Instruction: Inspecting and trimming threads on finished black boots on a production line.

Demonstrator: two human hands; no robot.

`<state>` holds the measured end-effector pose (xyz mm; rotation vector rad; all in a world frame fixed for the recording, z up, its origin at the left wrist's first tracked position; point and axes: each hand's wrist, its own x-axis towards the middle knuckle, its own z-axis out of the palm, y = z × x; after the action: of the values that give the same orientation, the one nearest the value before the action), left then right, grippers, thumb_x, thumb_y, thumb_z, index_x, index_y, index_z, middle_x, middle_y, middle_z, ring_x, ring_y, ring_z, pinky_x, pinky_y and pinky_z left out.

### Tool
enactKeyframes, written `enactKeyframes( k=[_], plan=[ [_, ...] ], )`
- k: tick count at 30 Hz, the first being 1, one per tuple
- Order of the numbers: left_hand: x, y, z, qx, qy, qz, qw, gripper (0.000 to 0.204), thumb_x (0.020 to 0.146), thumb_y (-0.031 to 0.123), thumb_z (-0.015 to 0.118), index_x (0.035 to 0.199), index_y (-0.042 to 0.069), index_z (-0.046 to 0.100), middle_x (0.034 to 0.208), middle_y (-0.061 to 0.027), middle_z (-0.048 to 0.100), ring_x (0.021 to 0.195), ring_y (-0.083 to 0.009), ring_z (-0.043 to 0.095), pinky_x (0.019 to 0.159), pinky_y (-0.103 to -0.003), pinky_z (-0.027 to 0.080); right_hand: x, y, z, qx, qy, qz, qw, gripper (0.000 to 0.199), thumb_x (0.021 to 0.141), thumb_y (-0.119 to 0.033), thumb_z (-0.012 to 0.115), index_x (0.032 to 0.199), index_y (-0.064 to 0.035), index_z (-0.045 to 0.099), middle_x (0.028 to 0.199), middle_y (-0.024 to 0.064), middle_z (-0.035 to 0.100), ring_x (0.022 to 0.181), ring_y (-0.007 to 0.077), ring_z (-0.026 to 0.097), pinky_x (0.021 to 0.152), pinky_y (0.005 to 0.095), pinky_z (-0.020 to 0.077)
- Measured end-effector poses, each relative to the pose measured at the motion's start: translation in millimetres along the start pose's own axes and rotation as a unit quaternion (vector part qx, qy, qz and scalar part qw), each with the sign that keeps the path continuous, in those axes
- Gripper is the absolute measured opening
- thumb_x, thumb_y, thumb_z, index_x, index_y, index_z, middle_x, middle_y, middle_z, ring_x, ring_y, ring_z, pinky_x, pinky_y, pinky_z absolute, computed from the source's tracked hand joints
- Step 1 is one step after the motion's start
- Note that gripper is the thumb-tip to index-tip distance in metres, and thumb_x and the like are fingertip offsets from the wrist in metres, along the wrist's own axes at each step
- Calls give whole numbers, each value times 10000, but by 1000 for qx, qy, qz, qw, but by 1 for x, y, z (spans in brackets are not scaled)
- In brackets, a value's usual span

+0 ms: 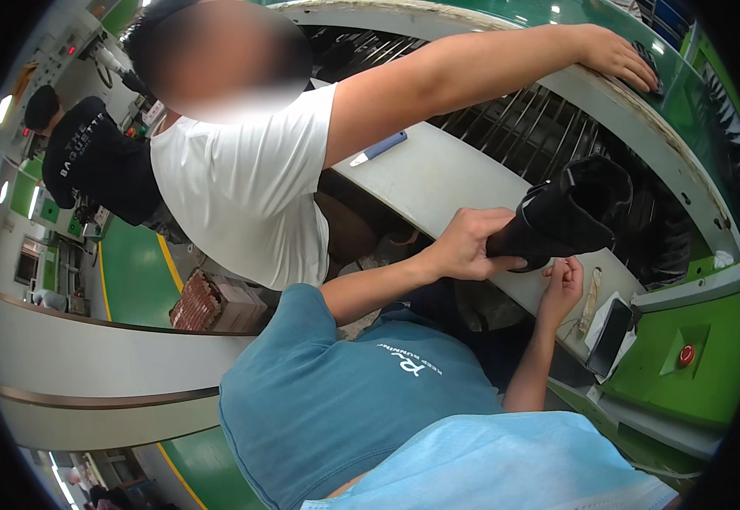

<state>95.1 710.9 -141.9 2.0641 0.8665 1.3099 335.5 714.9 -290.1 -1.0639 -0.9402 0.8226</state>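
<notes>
Above the white desk [438,183], a black boot [557,219] is tilting, its wide opening turning toward the upper right, and the left grip [472,245] is pinching its narrower left end between thumb and fingers! Just below the boot, the right grip [564,287] is curling its fingers; whether they're touching it, or pressing together, I can't tell. Below and slightly right of the boot, a narrow tan strip [592,299] is lying on the desk, and farther that way a black phone-like slab [612,336] is showing. Well to the boot's lower right, a red button [685,355] is standing out from a green panel [718,323]. Beyond the boot now: metal rods [514,127] are running in a row, while to its upper left a blue-handled tool [380,148] is lying on the desk. Past the boot, a co-worker in a white shirt [242,187] is stretching an arm across, one hand [616,58] resting by a small dark object [649,66].
</notes>
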Motion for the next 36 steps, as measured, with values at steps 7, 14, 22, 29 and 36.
enactKeyframes(
  k=[7, 14, 22, 29, 36],
  plan=[
    [32, 35, -3, -6, -28, -12, 1000, 277, 770, -3, 896, 1008, -2, 756, 885, -149, 725, 751, -257, 702, 703, -343, 551, 1, -22, 6, -39, -2, 14, 999, 276, 1055, -218, 710, 1205, 9, 667, 686, -21, 606, 642, 45, 547, 626, 211, 430],
    [92, 91, -36, 16, 94, 132, 987, 165, 874, 65, 875, 1007, 12, 794, 864, -70, 782, 774, -97, 710, 742, -275, 585, -1, -21, 0, 90, 62, 17, 994, 289, 1092, -276, 664, 1221, -18, 666, 727, -3, 595, 681, 76, 563, 655, 251, 454],
    [220, 139, -32, -322, 240, 134, 906, 187, 990, 72, 759, 1108, -73, 746, 1025, -119, 775, 824, -196, 736, 734, -319, 611, -8, -21, 8, -122, -42, -11, 992, 216, 1044, -235, 713, 1057, -20, 733, 711, 22, 671, 656, 87, 631, 625, 257, 509],
    [315, 105, -58, -99, 300, 238, 918, 104, 955, 47, 785, 1001, -46, 783, 895, -50, 777, 743, -142, 697, 693, -306, 563, -7, -16, 6, -152, -35, -37, 987, 212, 1022, -239, 733, 1034, -27, 743, 708, 39, 683, 646, 112, 640, 634, 278, 520],
    [402, 39, -128, 212, 327, 248, 887, 209, 883, 182, 826, 988, 5, 792, 899, -179, 795, 811, -352, 765, 764, -426, 580, -8, -22, 12, -219, -48, -54, 973, 192, 1005, -211, 741, 1017, -19, 743, 706, 85, 673, 637, 173, 637, 645, 320, 526]
  ],
)
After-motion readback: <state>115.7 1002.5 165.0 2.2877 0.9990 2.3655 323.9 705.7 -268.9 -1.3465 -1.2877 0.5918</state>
